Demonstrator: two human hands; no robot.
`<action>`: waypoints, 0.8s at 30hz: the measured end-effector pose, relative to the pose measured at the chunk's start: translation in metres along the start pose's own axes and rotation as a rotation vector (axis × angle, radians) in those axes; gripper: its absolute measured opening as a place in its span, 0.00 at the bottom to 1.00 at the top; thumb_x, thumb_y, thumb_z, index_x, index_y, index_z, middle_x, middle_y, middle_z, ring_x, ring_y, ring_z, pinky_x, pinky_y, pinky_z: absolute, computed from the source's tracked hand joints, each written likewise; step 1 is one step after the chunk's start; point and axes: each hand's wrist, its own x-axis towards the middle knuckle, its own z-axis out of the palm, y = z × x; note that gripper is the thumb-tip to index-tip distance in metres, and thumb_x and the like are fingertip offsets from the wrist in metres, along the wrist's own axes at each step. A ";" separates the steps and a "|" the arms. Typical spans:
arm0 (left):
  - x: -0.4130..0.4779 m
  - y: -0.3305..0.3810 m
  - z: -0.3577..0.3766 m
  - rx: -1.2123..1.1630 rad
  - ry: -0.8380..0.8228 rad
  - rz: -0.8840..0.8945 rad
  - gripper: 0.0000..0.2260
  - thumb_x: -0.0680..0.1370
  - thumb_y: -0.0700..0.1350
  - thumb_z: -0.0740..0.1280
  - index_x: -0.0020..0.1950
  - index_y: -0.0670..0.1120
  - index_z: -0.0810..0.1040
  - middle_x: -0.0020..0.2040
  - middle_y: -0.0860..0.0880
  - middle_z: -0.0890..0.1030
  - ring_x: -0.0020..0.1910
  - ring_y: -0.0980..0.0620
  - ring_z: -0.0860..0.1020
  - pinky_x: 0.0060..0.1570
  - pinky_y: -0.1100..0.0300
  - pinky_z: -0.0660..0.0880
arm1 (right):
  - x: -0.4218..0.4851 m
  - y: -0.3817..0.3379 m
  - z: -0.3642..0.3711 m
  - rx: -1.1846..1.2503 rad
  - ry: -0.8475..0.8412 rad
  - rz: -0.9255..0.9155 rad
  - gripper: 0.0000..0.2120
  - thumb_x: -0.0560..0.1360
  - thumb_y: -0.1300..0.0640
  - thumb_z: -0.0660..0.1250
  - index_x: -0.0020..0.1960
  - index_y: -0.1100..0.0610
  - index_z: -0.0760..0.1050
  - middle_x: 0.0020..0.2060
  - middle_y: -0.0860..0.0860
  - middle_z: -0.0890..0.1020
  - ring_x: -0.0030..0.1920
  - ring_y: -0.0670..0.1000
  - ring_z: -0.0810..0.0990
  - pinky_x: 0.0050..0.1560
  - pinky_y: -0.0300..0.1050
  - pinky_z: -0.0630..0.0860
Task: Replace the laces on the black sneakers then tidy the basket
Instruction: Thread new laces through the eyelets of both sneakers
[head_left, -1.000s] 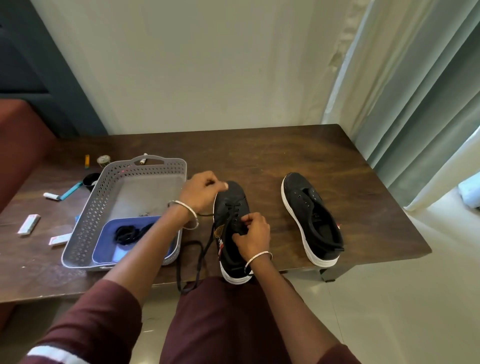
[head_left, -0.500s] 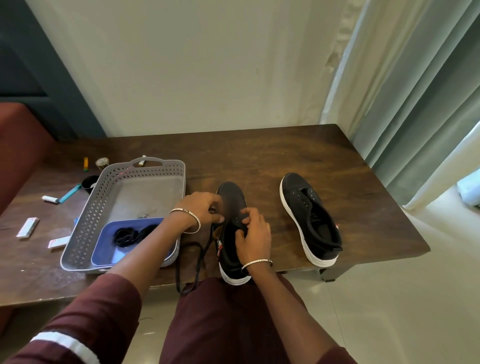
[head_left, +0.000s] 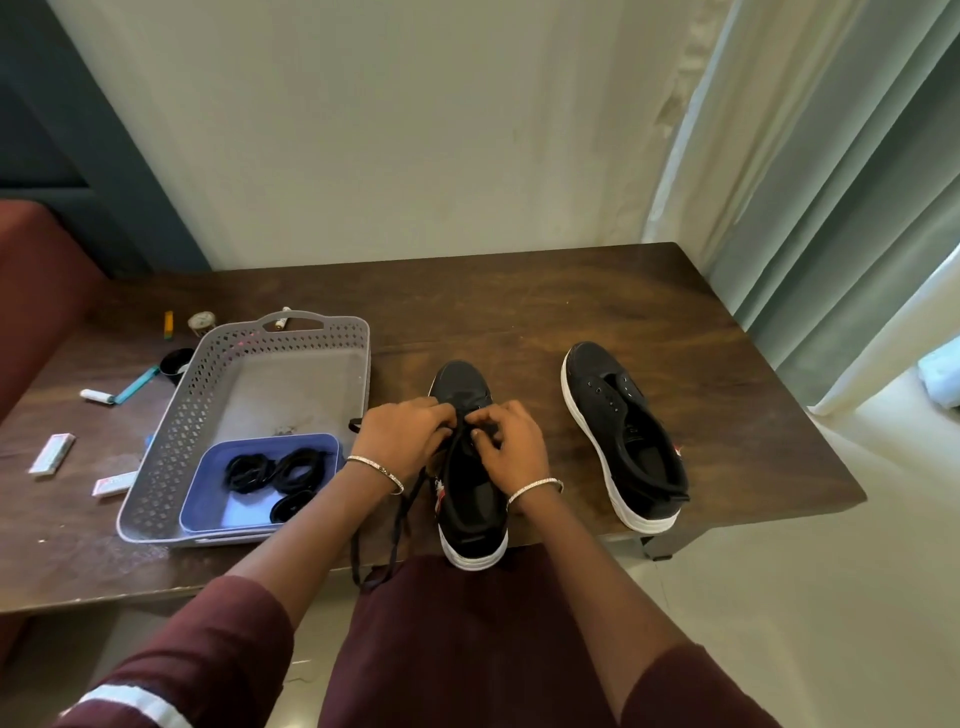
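Left of grey basket (head_left: 171, 452): small white boxes (head_left: 52, 453), print unreadable. Inside basket: blue tray (head_left: 208, 483) holding coiled laces (head_left: 283, 473). Right of basket: left hand (head_left: 402, 441) and right hand (head_left: 511, 447), fingers curled, pinching lace (head_left: 387, 525) on near sneaker (head_left: 472, 499), its heel overhanging the table (head_left: 519, 306) edge. Unlaced sneaker (head_left: 613, 415) is farther right, tabletop showing between.

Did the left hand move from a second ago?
Yes. Against the grey basket, the left hand slid nearer the camera, pinching the lace over the sneaker.

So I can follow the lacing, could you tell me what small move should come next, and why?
Probably pull the loose black lace snug: left hand and right hand pinch it on the nearer black white-soled sneaker, and slack dangles below.
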 end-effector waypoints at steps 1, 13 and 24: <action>-0.001 0.000 0.002 -0.021 0.007 -0.016 0.07 0.81 0.53 0.63 0.54 0.55 0.79 0.49 0.53 0.80 0.47 0.48 0.80 0.40 0.55 0.75 | 0.004 0.001 0.000 -0.018 -0.011 -0.005 0.08 0.75 0.61 0.71 0.53 0.54 0.83 0.48 0.49 0.78 0.36 0.40 0.71 0.39 0.25 0.67; 0.017 0.018 0.007 -1.036 -0.268 -0.885 0.13 0.80 0.42 0.66 0.35 0.43 0.77 0.30 0.46 0.74 0.25 0.49 0.68 0.27 0.62 0.62 | 0.022 0.013 0.010 -0.202 -0.171 -0.064 0.04 0.78 0.57 0.64 0.49 0.51 0.77 0.47 0.47 0.73 0.53 0.57 0.71 0.54 0.54 0.70; 0.016 0.014 0.005 -0.873 -0.267 -0.824 0.18 0.81 0.51 0.65 0.34 0.45 0.78 0.29 0.49 0.74 0.26 0.50 0.69 0.28 0.60 0.63 | 0.018 0.008 0.015 -0.103 -0.087 0.071 0.03 0.77 0.50 0.66 0.44 0.46 0.73 0.46 0.46 0.78 0.53 0.54 0.74 0.52 0.51 0.69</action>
